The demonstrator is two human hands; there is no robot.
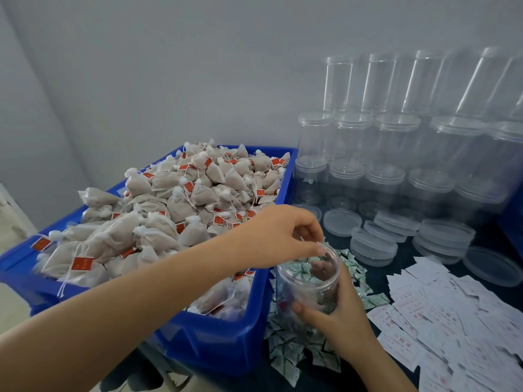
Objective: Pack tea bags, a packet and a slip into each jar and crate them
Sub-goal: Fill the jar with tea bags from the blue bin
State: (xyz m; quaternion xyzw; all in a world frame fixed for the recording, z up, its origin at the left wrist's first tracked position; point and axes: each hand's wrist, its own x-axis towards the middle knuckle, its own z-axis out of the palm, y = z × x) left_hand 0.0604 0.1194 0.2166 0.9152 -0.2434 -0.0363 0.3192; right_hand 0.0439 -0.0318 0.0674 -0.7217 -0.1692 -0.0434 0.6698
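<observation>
Right hand (336,315) grips an open jar (310,281); left hand (285,236) hovers at its mouth, fingers curled, contents unclear. Tea bags (169,210) likely come next.

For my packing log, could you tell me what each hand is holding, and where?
The right hand grips the open jar around its lower body. The left hand hovers at its rim; whether it pinches anything cannot be told.
</observation>
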